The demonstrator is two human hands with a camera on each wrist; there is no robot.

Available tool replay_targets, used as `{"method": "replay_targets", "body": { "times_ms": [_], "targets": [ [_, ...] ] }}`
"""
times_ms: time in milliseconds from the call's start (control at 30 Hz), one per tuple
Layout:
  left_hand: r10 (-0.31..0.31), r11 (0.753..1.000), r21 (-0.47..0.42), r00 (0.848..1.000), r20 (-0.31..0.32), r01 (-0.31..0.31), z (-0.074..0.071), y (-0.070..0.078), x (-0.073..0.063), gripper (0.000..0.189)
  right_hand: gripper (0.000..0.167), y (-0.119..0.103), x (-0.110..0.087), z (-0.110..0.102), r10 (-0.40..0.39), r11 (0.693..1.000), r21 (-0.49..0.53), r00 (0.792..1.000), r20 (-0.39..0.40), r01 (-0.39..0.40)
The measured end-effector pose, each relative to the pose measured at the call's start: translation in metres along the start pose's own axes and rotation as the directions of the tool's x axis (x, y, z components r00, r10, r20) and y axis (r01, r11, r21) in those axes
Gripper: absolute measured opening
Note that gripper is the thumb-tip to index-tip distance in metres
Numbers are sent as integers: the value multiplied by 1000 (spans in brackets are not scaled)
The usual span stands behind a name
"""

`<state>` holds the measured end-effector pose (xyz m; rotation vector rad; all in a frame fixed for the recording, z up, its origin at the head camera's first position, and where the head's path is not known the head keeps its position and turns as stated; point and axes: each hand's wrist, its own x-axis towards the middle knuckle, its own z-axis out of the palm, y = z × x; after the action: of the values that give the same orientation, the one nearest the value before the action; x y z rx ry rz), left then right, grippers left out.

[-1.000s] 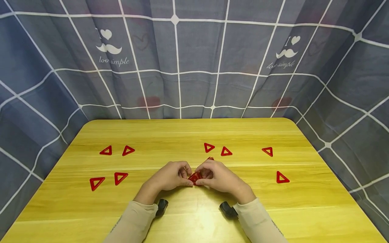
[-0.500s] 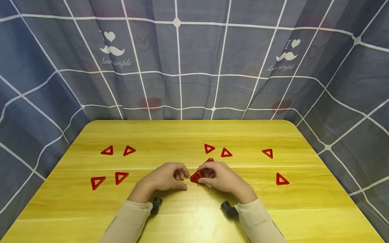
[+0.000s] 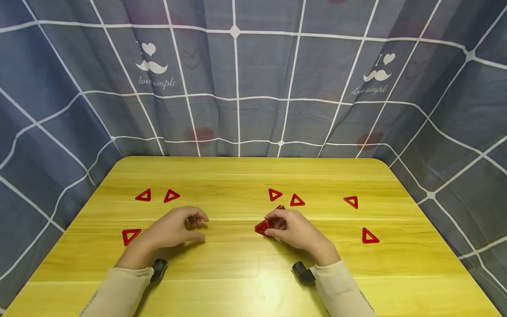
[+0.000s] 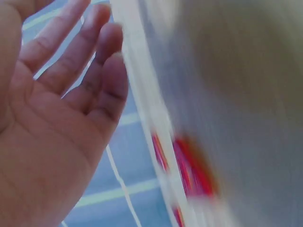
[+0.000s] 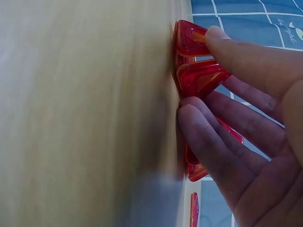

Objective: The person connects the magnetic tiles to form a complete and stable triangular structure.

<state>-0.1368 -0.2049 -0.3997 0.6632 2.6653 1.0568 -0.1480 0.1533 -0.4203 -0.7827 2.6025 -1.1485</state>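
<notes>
My right hand holds a cluster of red see-through triangle tiles on the table, right of its middle. In the right wrist view the thumb presses one raised tile, another leans just below it, and the fingers hide part of the cluster. More red tile edges show beyond this hand. Off to the left, my left hand is above the table with fingers loosely bent and nothing in its grasp. Its wrist view shows a blurred red triangle tile past the fingers.
Flat hollow red triangles lie at the left, among them a far one, its neighbour and a nearer one. Others lie behind the right hand and at the right. A grey checked curtain hangs behind the wooden table.
My left hand has let go of the red tile cluster and moved left, its arm now covering one of the left triangles. The right hand keeps hold of the cluster.
</notes>
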Motion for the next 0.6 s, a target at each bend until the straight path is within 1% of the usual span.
{"method": "replay_targets", "body": {
  "times_ms": [67, 167, 267, 333, 433, 533, 600],
  "targets": [
    [-32, 999, 28, 997, -64, 34, -11, -10, -12, 38, 31, 0, -1, 0, 4, 1000, -1, 1000, -3, -4],
    [-98, 992, 62, 984, -150, 108, -27, -25, -30, 46, 31, 1, -1, -1, 3, 1000, -9, 1000, -3, -3],
    [-143, 983, 84, 970, -197, 162, -38, -39, -44, 55, 31, 2, -2, -2, 5, 1000, -8, 1000, 0, -5],
    [-157, 979, 96, 966, -205, 180, -43, -46, -51, 59, 31, 2, -2, -2, 4, 1000, -10, 1000, 0, -4],
    [-183, 975, 94, 965, -189, 203, -46, -55, -57, 62, 31, 3, -2, -3, 5, 1000, -10, 1000, 2, -5],
    [-216, 968, 94, 962, -165, 234, -47, -60, -61, 62, 32, 3, -2, -3, 8, 1000, -8, 1000, 7, -8],
    [-227, 964, 102, 961, -158, 244, -47, -62, -62, 62, 32, 3, -1, -4, 11, 1000, -6, 1000, 11, -11]
  ]
}}
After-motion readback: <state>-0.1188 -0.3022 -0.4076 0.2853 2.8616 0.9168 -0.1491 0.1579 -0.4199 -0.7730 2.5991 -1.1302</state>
